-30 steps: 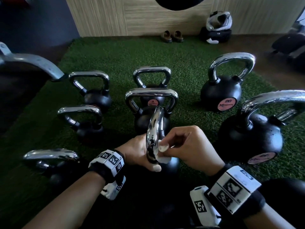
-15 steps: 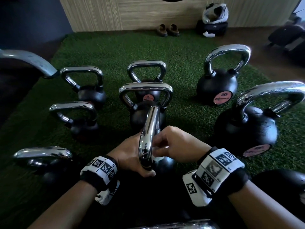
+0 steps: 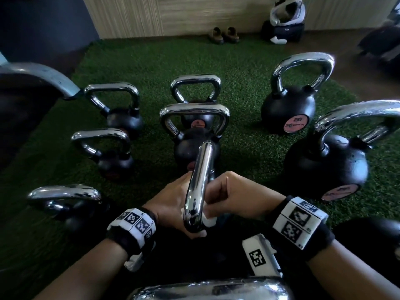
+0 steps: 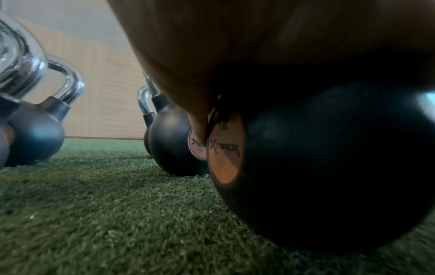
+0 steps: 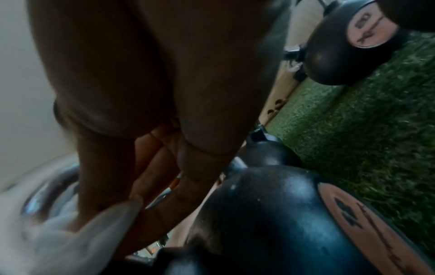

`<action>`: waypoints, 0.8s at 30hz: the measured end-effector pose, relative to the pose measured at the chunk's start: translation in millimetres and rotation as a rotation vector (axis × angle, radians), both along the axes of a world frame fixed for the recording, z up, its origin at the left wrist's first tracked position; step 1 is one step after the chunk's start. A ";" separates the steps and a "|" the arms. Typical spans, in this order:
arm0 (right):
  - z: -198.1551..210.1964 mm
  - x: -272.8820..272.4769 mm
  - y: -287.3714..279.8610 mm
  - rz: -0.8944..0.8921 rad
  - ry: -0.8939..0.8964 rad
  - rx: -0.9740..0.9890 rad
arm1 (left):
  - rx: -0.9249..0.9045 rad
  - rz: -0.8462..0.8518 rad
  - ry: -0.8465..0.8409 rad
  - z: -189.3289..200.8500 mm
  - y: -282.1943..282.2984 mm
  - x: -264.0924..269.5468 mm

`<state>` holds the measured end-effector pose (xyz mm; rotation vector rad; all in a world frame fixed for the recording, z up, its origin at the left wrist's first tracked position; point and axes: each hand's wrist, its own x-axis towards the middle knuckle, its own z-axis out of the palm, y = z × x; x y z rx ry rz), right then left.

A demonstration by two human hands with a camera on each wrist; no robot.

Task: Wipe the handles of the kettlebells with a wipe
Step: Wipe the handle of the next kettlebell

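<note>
Head view: near centre, the left hand [image 3: 173, 204] grips a kettlebell's chrome handle [image 3: 198, 189] from the left, while the right hand [image 3: 233, 195] pinches a white wipe [image 3: 208, 220] against its right side. Other kettlebells [image 3: 289, 107] stand on green turf [image 3: 244, 68].

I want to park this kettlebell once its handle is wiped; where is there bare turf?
Open turf lies beyond the back kettlebells toward the sandals, and a strip runs between the middle pair and the big kettlebell marked 20. It is crowded around both hands and among the left-side kettlebells.
</note>
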<state>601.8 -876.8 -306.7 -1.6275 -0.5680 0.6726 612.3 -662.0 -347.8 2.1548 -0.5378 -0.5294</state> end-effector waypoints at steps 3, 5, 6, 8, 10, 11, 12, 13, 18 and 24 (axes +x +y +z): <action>-7.0 1.5 -1.0 0.005 0.167 0.144 | 0.031 0.029 -0.072 -1.3 -2.9 2.0; -10.5 7.6 -1.1 0.007 0.247 0.233 | 0.028 0.019 -0.051 1.1 -5.2 2.0; -11.6 10.9 -0.6 0.011 0.292 0.265 | 0.036 -0.004 -0.051 1.4 -5.1 2.0; -13.7 15.0 0.8 0.049 0.379 0.301 | 0.036 -0.033 -0.087 1.7 -4.1 1.0; -15.5 16.5 2.4 0.097 0.423 0.337 | 0.013 -0.023 -0.125 3.7 -3.5 0.5; -15.5 16.7 3.4 0.118 0.437 0.343 | 0.014 -0.022 -0.137 4.9 -3.3 -0.5; -15.1 17.0 3.5 0.136 0.440 0.345 | 0.012 -0.020 -0.148 5.1 -3.5 -0.1; -15.3 17.9 3.7 0.141 0.439 0.345 | -0.009 -0.020 -0.149 5.5 -3.7 0.5; -25.3 26.9 5.7 -0.061 0.541 0.419 | 0.010 -0.082 -0.126 4.2 -5.0 -1.6; -25.4 26.9 2.3 -0.120 0.542 0.432 | 0.021 -0.110 -0.215 5.4 -6.3 -1.1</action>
